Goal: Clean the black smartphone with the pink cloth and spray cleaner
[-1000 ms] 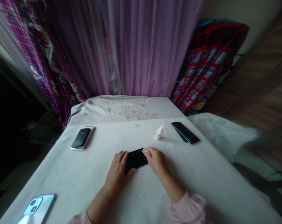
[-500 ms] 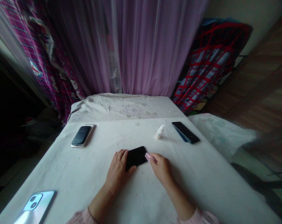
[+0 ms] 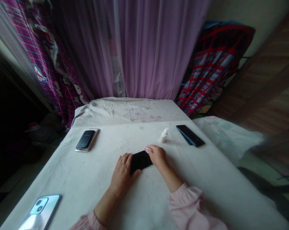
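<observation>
1. One black phone (image 3: pixel 141 161) lay on the white-covered counter (image 3: pixel 87 179), its left end held by the left hand (image 3: pixel 122 172), as before.
2. We saw the right hand (image 3: pixel 159 156), fingers pinched on a small pink wipe (image 3: pixel 148 149), shift from the phone's right edge to its far right corner.
3. We judged that the wipe had reached another part of the phone while the left hand steadied it.
4. White bottle (image 3: pixel 163 136): unmoved, just beyond.

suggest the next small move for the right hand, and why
Probably draw the cloth toward the body along the right end of the phone between the hands: the right hand pinches the cloth at that end's far corner, while the left hand holds the opposite end.
</observation>
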{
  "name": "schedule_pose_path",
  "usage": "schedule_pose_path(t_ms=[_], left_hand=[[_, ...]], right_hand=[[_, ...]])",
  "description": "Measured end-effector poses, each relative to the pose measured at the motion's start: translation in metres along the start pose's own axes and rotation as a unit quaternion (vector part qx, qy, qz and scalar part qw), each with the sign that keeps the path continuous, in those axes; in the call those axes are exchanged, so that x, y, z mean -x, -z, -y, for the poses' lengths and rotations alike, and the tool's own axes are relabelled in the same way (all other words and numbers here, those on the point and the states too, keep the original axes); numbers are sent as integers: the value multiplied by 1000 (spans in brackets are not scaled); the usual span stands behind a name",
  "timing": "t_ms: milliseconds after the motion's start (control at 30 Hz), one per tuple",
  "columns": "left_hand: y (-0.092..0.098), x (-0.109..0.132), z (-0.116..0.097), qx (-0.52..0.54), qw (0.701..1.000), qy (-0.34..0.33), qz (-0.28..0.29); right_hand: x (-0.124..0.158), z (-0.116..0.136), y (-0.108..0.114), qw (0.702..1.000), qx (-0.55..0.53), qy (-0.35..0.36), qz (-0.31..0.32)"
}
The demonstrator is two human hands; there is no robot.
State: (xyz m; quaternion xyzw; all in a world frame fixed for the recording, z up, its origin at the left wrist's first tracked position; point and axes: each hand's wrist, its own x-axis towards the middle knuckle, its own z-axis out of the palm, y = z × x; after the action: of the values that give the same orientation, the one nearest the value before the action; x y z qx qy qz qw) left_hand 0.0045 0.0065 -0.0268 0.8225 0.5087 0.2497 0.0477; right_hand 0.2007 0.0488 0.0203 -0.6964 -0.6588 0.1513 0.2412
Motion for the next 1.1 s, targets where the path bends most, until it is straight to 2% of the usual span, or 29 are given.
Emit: schedule_pose_path(t_ms=[200, 267, 333, 433, 567, 667, 767, 900, 1000, 1100], left_hand=[[1, 1, -3, -6, 1000, 2, 2], [1, 1, -4, -5, 1000, 3, -4], [1, 1, -3, -2, 1000, 2, -7], [1, 0, -2, 0, 1000, -5, -5], [0, 1, -1, -2, 1000, -7, -1], [-1, 0, 1, 4, 1000, -6, 6], [1, -5, 8, 24, 998, -35, 40], [10, -11, 23, 24, 991, -96, 85], [22, -7, 27, -8, 993, -95, 68], [32, 5, 21, -28, 997, -57, 38]], right_hand=[[47, -20, 5, 998, -60, 15, -25], [54, -22, 5, 998, -57, 11, -31], [49, -19, 5, 999, -37, -2, -22], [28, -9, 3, 1000, -13, -23, -8], [-4, 0, -2, 998, -41, -46, 4], [-17, -4, -6, 996, -75, -56, 7], [-18, -14, -6, 991, -115, -64, 15], [-5, -28, 2, 987, -150, -45, 35], [7, -33, 9, 982, -175, 13, 67], [11, -32, 11, 978, -173, 70, 91]])
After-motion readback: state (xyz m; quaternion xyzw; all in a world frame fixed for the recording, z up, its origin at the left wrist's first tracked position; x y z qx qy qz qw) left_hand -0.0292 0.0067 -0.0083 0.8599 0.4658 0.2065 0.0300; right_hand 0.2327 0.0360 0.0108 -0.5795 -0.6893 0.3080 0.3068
